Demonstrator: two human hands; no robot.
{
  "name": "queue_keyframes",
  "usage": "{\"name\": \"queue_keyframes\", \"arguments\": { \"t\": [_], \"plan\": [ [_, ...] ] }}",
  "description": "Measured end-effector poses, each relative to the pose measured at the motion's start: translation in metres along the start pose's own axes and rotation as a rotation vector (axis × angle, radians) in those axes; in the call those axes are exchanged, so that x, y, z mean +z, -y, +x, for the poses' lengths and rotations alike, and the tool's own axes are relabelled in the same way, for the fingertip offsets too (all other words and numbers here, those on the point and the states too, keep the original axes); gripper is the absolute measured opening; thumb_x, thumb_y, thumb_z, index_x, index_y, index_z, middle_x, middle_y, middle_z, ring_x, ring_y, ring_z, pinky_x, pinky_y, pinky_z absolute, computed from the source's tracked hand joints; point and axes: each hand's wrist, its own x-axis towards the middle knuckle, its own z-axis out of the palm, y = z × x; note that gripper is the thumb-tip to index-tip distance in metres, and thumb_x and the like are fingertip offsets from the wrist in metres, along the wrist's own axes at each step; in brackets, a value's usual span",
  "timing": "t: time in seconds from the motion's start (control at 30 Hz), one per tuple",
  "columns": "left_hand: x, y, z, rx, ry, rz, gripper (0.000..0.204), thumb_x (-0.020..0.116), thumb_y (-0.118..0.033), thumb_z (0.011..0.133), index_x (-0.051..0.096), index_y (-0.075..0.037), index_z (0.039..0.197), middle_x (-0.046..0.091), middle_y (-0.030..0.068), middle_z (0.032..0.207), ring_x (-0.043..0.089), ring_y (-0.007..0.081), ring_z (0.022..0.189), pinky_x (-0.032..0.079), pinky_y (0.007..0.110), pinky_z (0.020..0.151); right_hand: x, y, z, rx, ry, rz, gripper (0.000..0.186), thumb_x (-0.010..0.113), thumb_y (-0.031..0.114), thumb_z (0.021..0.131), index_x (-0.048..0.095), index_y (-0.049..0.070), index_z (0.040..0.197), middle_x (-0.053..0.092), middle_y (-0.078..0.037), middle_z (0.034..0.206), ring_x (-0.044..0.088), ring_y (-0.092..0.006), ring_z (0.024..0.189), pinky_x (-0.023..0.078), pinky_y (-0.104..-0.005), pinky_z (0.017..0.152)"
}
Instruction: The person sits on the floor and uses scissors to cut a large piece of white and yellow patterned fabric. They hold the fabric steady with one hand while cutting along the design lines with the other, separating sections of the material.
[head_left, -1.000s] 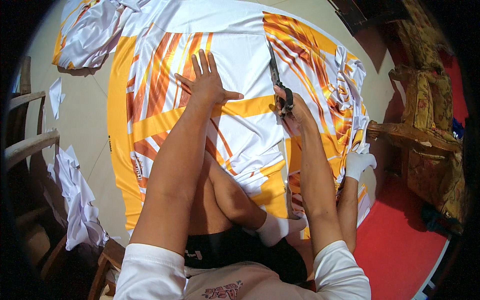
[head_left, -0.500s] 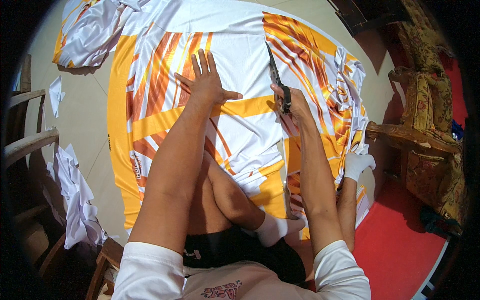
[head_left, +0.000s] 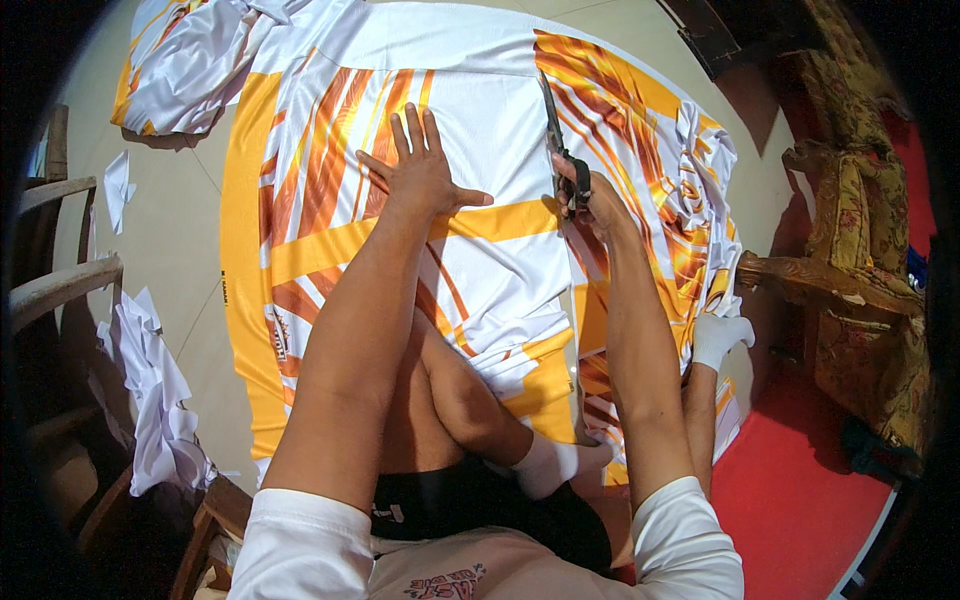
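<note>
A large printed fabric (head_left: 495,125) in white, yellow and orange lies spread beneath both arms, with a cut running down its right part. My left hand (head_left: 422,172) rests palm down on it, fingers spread wide. My right hand (head_left: 590,205) grips black-handled scissors (head_left: 553,120) at the handles; their long blades point away from me along the boundary between the plain white panel and the striped orange section. How far the blades are apart is hard to tell. My crossed legs and white socks show below the hands, partly on or among the fabric.
Bunched fabric (head_left: 185,70) lies at upper left and white scraps (head_left: 150,390) along the left, beside wooden chair frames (head_left: 60,285). The tiled floor (head_left: 195,260) surrounds the cloth. Floral upholstered wooden furniture (head_left: 860,210) stands on the right, above a red mat (head_left: 785,470).
The scene has shifted slightly rightward and down in the picture. My left hand stays spread on the cloth; the scissors in my right hand have moved only a little.
</note>
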Motion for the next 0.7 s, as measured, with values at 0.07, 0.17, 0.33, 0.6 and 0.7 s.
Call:
{"name": "queue_keyframes", "arguments": {
  "t": [0.07,0.17,0.33,0.6,0.7],
  "plan": [
    [0.001,0.000,0.001,-0.008,0.001,0.013,0.163,0.084,-0.078,0.046,-0.003,0.001,0.159,-0.008,0.0193,0.168,-0.010,0.0400,0.154,0.000,0.088,0.100,0.001,0.002,0.003,-0.014,-0.003,-0.022,0.058,0.078,0.066,0.075,0.058,0.012,0.065,0.053,0.000,0.058,0.049,-0.0125,0.048,0.037,-0.0267,0.048],
    [0.000,-0.002,0.000,-0.005,0.003,0.007,0.163,0.084,-0.078,0.045,-0.002,0.000,0.159,-0.008,0.0191,0.168,-0.010,0.0399,0.154,0.000,0.088,0.100,-0.002,0.001,0.010,-0.012,-0.021,-0.018,0.056,0.078,0.063,0.076,0.059,0.012,0.066,0.053,0.000,0.059,0.048,-0.0120,0.049,0.037,-0.0264,0.049],
    [0.001,0.000,-0.001,-0.012,-0.006,0.013,0.162,0.084,-0.078,0.046,-0.002,0.000,0.159,-0.008,0.0184,0.168,-0.010,0.0397,0.154,0.000,0.088,0.100,0.005,0.006,0.007,-0.088,-0.083,0.083,0.049,0.082,0.054,0.078,0.060,0.011,0.067,0.053,0.002,0.060,0.047,-0.0109,0.051,0.036,-0.0270,0.049],
    [-0.001,-0.005,0.000,-0.022,0.013,0.026,0.162,0.083,-0.079,0.046,-0.002,0.000,0.159,-0.009,0.0175,0.168,-0.010,0.0390,0.154,0.001,0.088,0.101,-0.001,0.001,0.013,-0.028,0.018,0.011,0.052,0.078,0.058,0.081,0.059,0.011,0.070,0.053,0.001,0.062,0.049,-0.0112,0.051,0.041,-0.0271,0.050],
    [-0.008,-0.003,0.000,-0.044,0.049,0.044,0.163,0.083,-0.079,0.045,-0.002,0.000,0.159,-0.009,0.0175,0.168,-0.010,0.0388,0.154,0.001,0.088,0.101,0.004,0.024,0.003,0.030,0.071,0.040,0.050,0.076,0.059,0.082,0.059,0.013,0.072,0.055,0.000,0.062,0.051,-0.0115,0.051,0.040,-0.0259,0.050]
  ]
}}
